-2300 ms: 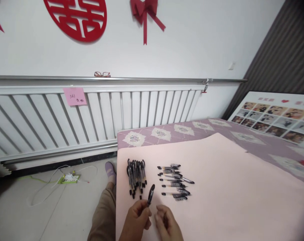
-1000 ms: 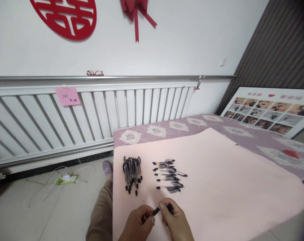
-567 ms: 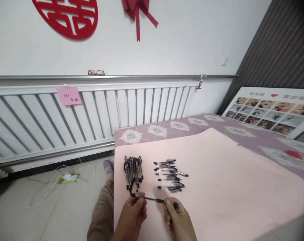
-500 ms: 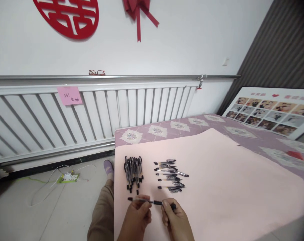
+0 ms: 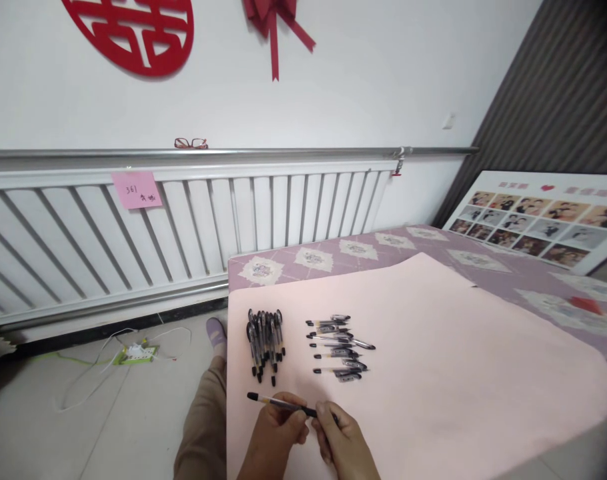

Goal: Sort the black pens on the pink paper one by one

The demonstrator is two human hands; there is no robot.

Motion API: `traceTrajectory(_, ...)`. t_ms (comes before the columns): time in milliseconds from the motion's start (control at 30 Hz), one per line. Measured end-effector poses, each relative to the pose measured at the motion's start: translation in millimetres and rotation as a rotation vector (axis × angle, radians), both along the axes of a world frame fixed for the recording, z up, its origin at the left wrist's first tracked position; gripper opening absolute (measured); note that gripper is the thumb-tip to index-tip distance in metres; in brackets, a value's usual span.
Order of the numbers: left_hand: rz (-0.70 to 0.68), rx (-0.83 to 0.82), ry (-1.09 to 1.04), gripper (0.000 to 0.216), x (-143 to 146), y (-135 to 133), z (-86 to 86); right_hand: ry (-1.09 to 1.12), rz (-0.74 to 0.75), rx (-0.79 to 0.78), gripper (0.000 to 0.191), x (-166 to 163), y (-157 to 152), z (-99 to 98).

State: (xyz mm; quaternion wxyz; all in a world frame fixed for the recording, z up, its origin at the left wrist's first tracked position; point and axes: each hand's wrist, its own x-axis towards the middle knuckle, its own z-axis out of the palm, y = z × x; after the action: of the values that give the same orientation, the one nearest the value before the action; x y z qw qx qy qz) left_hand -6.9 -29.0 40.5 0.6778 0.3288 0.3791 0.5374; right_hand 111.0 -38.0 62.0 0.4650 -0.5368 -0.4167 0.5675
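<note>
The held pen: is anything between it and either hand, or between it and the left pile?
Nothing visible: the left hand and right hand both hold the pen directly. Only a strip of pink sheet shows between it and the left pile.

Pen smooth plastic; pink sheet matt (paper-like).

A purple patterned cloth carried a pink sheet, on which lay a pile of pens at left and a looser row to its right.
</note>
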Motion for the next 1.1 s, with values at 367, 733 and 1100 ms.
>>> traceTrajectory(367,0.150,-0.213,-0.108,0.048,9.5,1.5,10.8,-0.193,0.028,0.141,0.030,6.4,1.7,8.4)
traceTrajectory(733,0.179,-0.114,-0.071,0.040,9.2,0.4,5.4,-0.185,0.035,0.059,0.037,7.0,3.0,3.4)
traceTrajectory(1100,0.167,-0.111,-0.124,0.039,9.1,0.6,0.8,-0.156,0.039,0.048,0.030,9.1,2.2,5.9)
